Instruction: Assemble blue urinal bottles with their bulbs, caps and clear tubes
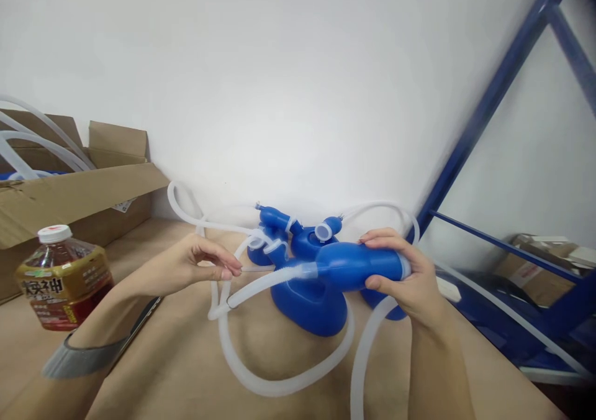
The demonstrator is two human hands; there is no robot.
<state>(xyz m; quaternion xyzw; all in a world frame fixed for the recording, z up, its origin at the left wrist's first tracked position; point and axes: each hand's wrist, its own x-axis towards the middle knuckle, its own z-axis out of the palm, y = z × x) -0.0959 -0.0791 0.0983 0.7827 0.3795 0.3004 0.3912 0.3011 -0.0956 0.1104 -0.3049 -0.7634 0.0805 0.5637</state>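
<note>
My right hand (412, 280) is wrapped round a blue rubber squeeze bulb (358, 266), held level above the table. From the bulb's left end a translucent white hose (261, 283) runs out. My left hand (195, 264) pinches a thin white strip (256, 269) between thumb and fingers, right beside that hose. Behind and below the bulb sit several other blue bulb pumps (310, 302) with clear caps, their white hoses looping across the table.
A bottle of brown tea (63, 277) with a white cap stands at the left. Behind it is an open cardboard box (69, 190) with more white hoses in it. A blue metal shelf frame (503, 78) rises on the right. The tabletop (177, 358) is tan.
</note>
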